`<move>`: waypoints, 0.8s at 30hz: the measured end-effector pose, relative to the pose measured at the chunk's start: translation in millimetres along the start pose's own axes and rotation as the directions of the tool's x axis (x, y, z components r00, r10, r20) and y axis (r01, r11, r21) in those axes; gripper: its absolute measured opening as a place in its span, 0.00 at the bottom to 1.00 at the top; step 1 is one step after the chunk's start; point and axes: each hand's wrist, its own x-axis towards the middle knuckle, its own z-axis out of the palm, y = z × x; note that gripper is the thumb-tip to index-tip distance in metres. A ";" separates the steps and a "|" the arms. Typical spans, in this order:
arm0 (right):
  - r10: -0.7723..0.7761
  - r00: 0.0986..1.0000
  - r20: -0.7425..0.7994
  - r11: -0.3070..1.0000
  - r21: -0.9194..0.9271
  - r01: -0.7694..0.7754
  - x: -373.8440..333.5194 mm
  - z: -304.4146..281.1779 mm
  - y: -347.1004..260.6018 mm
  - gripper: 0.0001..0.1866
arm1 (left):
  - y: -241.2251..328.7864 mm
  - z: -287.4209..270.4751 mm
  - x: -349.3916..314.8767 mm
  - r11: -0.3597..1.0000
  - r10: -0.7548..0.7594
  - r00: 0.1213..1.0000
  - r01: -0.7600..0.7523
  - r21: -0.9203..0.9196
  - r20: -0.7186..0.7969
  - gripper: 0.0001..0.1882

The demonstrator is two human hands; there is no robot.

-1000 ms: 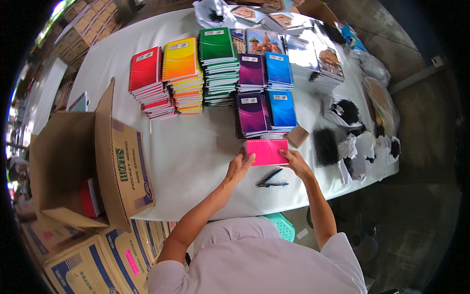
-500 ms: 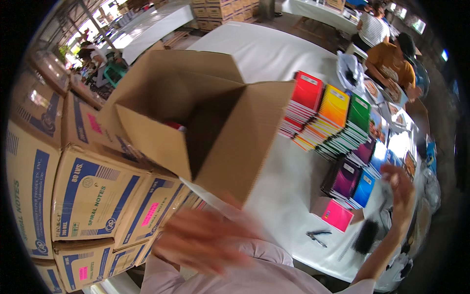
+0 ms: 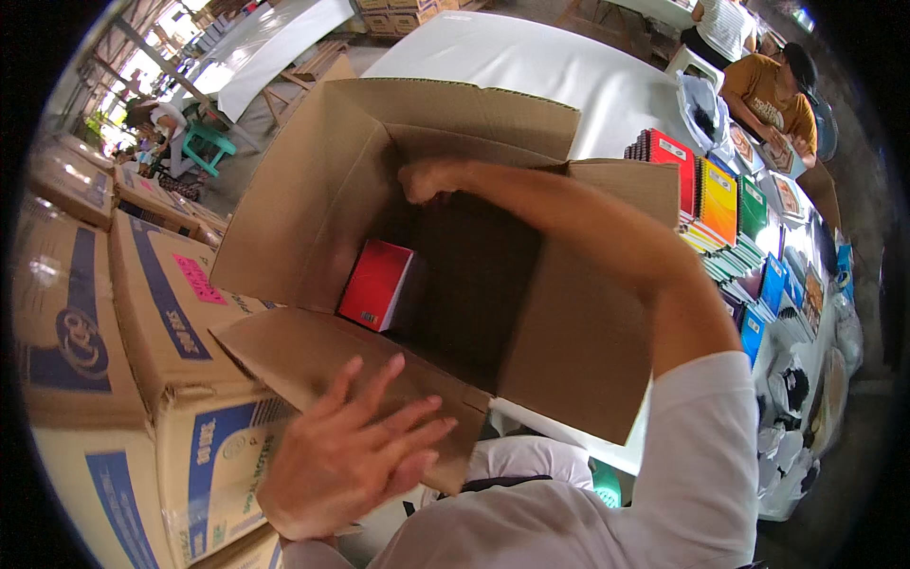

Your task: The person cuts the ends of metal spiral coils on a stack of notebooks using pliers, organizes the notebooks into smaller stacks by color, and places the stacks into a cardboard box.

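An open cardboard box [image 3: 599, 327] stands before me with its flaps folded outward. Inside, against its left wall, sits a stack of notebooks with a red cover [image 3: 376, 284] on top. My right arm reaches across the box, and my right hand [image 3: 434, 180] is closed at the inner far side. Whatever those fingers grip, if anything, is hidden. My left hand [image 3: 351, 450] has its fingers spread over the near flap [image 3: 379, 375] and holds nothing; whether it touches the cardboard I cannot tell.
Stacked closed cartons [image 3: 199, 379] crowd my left side. On the white table [image 3: 512, 57], to the right, are piles of red, yellow [image 3: 718, 201], green and blue spiral notebooks. Farther right a person in an orange shirt [image 3: 763, 100] sits handling printed covers; plastic bags [image 3: 782, 455] lie nearer.
My right hand has gone from the table's right side into the box. My left hand has moved slightly left, fingers spreading. The view has shifted, showing the red-covered stack more fully.
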 end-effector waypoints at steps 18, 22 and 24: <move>-0.397 0.903 0.166 0.913 -0.027 0.406 123.4 116.6 55.0 0.15 | 3.1 21.6 -8.7 0.987 -0.152 0.979 0.143 -0.071 -0.134 0.26; -0.467 0.868 0.165 0.875 -0.052 0.481 135.7 118.4 50.0 0.16 | -0.1 20.0 -8.5 0.992 -0.128 0.988 0.126 -0.033 -0.090 0.25; -0.492 0.855 0.164 0.858 -0.075 0.508 140.6 121.1 49.7 0.16 | 0.7 17.9 -6.4 0.989 -0.145 0.987 0.143 -0.029 -0.067 0.25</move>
